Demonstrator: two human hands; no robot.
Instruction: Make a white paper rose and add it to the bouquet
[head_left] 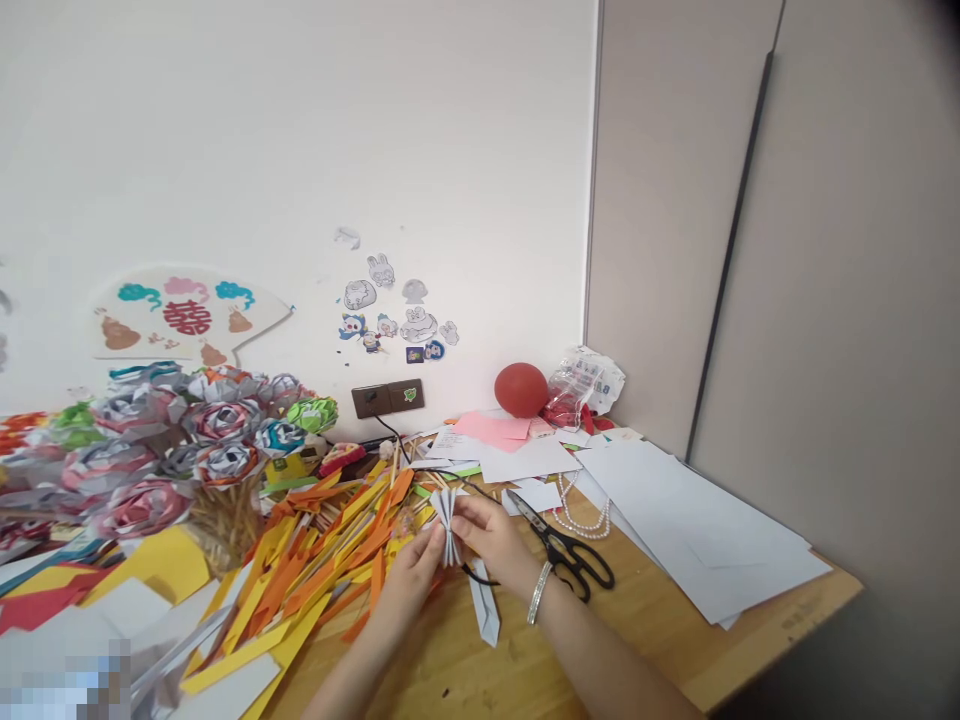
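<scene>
A small bundle of folded white paper, pinched in at its middle and fanned at its ends, is held upright over the wooden table. My left hand grips its left side, and my right hand, with a silver bracelet at the wrist, grips its right side. Both hands have their fingers closed on the paper. Below them a folded white paper strip lies on the table. Black-handled scissors rest just right of my right hand.
Orange and yellow paper-wrapped sticks spread out at left, beside many paper flowers. White sheets cover the right side. At the back are a red balloon, pink paper and a bead string. A black cable runs from the wall socket.
</scene>
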